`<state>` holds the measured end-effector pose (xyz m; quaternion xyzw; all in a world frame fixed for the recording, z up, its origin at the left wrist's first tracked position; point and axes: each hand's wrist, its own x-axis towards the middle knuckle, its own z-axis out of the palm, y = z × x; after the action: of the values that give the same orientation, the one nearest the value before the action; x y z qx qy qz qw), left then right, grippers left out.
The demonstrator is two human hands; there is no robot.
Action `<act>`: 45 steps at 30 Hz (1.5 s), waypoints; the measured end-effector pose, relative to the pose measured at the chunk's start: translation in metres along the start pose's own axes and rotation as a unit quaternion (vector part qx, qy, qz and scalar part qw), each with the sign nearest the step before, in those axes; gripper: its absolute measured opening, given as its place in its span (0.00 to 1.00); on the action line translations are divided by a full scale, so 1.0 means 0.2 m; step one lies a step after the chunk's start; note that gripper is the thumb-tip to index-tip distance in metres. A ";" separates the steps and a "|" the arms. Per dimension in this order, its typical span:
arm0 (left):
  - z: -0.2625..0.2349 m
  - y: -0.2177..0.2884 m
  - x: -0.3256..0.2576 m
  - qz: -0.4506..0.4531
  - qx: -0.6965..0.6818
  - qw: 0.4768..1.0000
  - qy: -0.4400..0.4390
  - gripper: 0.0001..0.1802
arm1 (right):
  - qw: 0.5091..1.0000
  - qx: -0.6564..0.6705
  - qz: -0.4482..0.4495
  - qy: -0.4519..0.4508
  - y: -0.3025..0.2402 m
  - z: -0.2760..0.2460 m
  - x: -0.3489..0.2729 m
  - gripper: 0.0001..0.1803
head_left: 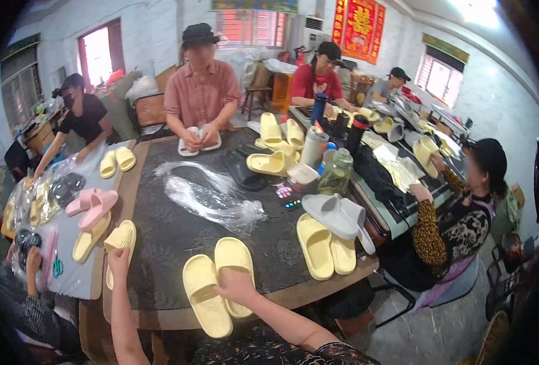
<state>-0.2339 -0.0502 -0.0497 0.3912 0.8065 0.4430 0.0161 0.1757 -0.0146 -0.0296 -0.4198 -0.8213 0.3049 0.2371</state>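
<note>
Left hand: my left hand [118,258] reaches up from the lower edge, arm nearly straight, fingers closed round the heel end of 1 yellow slipper [121,240] at the table's left edge.
Right hand: my right hand [238,286] comes in from the lower right with the elbow bent, closed over the heel end of the right slipper of the pair [217,292] in front of me.
Pair: 2 yellow slippers lying side by side, soles down, toes pointing away from me; the left 1 overhangs the near edge of the table [178,231].
Held slipper: tilted, just above the seam between the dark table and the grey side table [68,243].
Slippers near right: 2 yellow ones [327,246] side by side, with 2 grey ones [339,216] resting partly over them.
Slippers on side table: 2 pink [91,205] stacked crosswise, 1 yellow [90,238] just below them, 2 yellow [117,161] farther up.
Slippers far side: a cluster of yellow ones [275,146], about 5; I cannot count them surely.
Plastic bags: clear bags [211,198] heaped in the middle of the table; number unclear.
People: 5 others around the tables; the person opposite holds 2 white slippers [199,140].
</note>
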 end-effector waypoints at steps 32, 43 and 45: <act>0.06 0.34 -0.27 0.194 0.147 0.962 -0.122 0.44 | 0.998 -0.054 -0.012 0.010 0.03 0.02 -0.01 0.21; 0.07 0.62 -0.55 0.101 0.187 0.972 -0.097 0.36 | 0.996 -0.073 0.008 0.059 0.01 -0.04 -0.09 0.13; 0.05 0.65 -0.61 0.082 0.131 0.982 -0.105 0.33 | 0.994 -0.073 0.021 0.076 0.00 -0.14 -0.14 0.12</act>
<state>-0.0643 -0.0823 -0.0005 0.4987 0.8167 0.2900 0.0127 0.2079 -0.0292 -0.0141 -0.4753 -0.8119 0.2161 0.2612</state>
